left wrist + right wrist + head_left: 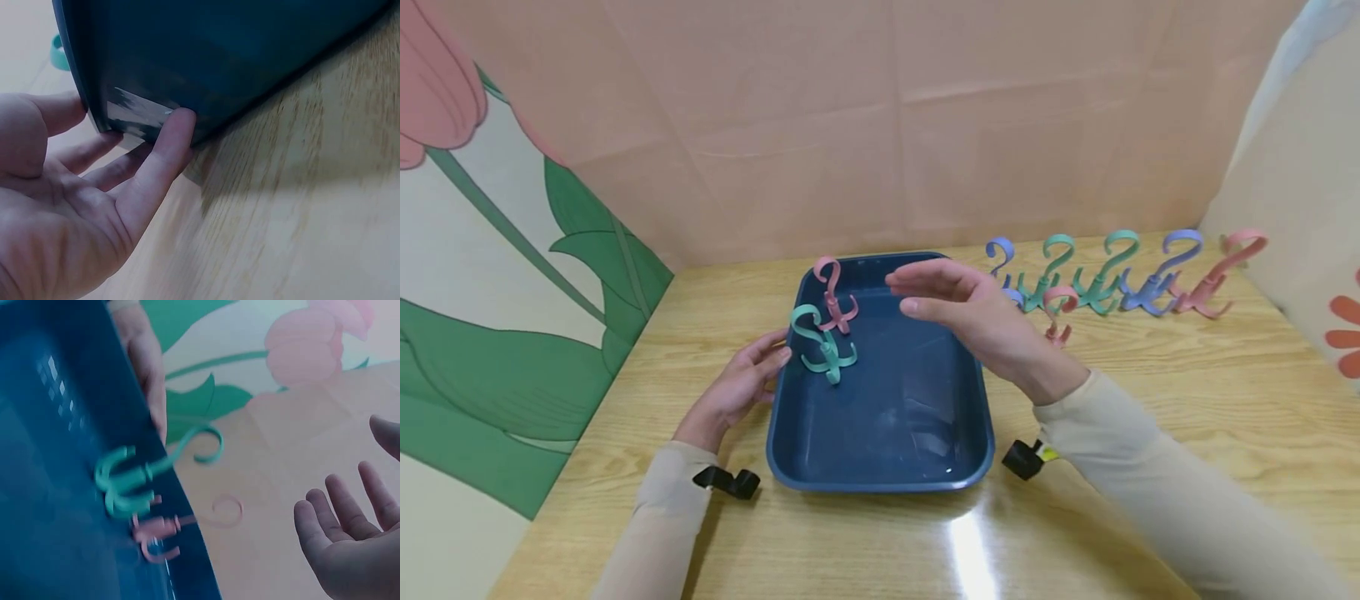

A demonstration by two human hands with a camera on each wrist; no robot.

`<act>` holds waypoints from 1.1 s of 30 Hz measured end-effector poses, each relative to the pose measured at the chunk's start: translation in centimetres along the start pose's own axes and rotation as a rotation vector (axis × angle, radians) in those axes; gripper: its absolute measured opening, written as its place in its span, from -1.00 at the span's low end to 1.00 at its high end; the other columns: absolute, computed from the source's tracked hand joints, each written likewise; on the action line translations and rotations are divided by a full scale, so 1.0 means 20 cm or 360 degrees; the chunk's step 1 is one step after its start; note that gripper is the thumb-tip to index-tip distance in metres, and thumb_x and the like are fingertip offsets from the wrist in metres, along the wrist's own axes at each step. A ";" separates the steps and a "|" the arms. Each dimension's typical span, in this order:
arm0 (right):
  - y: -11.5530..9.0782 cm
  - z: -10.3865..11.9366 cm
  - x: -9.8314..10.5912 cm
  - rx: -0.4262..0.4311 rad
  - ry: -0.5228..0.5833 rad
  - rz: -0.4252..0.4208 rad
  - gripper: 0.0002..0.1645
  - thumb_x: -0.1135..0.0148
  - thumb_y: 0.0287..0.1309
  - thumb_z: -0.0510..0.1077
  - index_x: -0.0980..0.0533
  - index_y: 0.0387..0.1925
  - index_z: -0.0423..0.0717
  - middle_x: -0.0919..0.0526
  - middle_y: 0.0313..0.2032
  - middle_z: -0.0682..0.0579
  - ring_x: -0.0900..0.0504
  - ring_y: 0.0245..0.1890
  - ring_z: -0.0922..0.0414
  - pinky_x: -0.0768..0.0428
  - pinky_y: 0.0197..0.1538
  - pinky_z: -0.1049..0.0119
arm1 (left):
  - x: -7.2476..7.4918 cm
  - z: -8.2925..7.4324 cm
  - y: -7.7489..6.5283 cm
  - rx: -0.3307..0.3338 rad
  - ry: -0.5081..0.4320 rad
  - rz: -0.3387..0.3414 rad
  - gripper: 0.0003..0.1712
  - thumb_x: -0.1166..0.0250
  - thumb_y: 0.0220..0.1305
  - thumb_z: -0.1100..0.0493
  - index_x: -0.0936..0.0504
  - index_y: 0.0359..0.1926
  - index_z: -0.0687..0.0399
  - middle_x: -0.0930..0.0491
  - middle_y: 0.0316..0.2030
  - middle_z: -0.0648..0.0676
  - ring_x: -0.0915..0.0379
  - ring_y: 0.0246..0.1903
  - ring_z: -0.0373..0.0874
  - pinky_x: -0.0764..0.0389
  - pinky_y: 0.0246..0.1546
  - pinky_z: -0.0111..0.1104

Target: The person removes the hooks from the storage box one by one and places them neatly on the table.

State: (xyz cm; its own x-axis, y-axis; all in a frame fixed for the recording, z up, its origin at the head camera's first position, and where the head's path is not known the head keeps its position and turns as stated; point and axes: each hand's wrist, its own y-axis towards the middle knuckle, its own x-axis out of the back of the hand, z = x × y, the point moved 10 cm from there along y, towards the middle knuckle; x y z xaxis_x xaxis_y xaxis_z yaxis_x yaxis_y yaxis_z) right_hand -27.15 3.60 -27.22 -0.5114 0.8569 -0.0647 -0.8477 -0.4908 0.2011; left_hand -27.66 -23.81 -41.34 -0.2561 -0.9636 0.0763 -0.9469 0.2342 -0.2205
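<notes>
A dark blue tray (887, 433) lies on the wooden table, with a green hook hanger (830, 354) and a pink hook hanger (835, 310) standing inside near its left wall. My left hand (741, 385) touches the tray's left side; in the left wrist view its thumb meets the rim and its loosely extended fingers (164, 147) rest against the outer wall. Over the tray's right part hovers my right hand (977, 312), holding nothing, its fingers extended to the left. The right wrist view shows that hand's spread fingers (344, 512), apart from both hangers.
Right of the tray, more hook hangers stand in a row: a green one (1102, 283), a blue one (1153, 283) and a pink one (1213, 283) among them. A smaller pink hanger (1058, 321) is partly behind my right hand. A pinkish cloth wall (887, 167) rises behind the table.
</notes>
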 end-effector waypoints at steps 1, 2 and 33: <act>0.02 0.00 -0.03 0.0012 0.0030 0.0011 -0.55 -0.26 0.32 -0.30 -0.51 0.23 -0.17 -0.57 0.21 -0.13 -0.50 0.26 -0.02 -0.38 0.32 0.09 | 0.00 0.00 0.00 0.0001 -0.0002 -0.0003 -0.32 -0.07 0.56 -0.03 -0.13 0.56 0.02 -0.29 0.40 0.26 -0.40 0.26 0.12 -0.64 -0.12 -0.05; 0.03 0.00 -0.06 0.0024 0.0062 0.0019 -0.55 -0.25 0.32 -0.32 -0.51 0.22 -0.19 -0.58 0.20 -0.13 -0.51 0.24 -0.02 -0.39 0.32 0.08 | 0.00 0.00 0.00 0.0000 -0.0002 0.0002 -0.32 -0.07 0.56 -0.03 -0.12 0.56 0.03 -0.28 0.41 0.26 -0.39 0.26 0.12 -0.64 -0.12 -0.05; 0.35 -0.35 -0.26 -0.0061 -0.0118 -0.0138 -0.56 -0.42 0.22 -0.17 -0.60 0.13 -0.12 -0.66 0.10 -0.08 -0.66 0.03 0.09 -0.62 0.05 0.17 | -0.02 -0.02 0.00 0.0017 0.0013 0.0020 -0.34 -0.06 0.56 -0.03 -0.14 0.55 0.01 -0.30 0.41 0.24 -0.36 0.29 0.19 -0.65 -0.14 -0.04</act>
State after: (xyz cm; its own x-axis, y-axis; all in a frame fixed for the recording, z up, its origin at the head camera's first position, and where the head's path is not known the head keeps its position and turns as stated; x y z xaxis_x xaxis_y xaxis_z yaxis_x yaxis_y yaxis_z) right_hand -31.38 -5.40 -32.27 -0.4255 0.9049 -0.0074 -0.8938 -0.4189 0.1604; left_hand -27.68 -23.36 -41.09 -0.2694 -0.9596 0.0813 -0.9414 0.2447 -0.2320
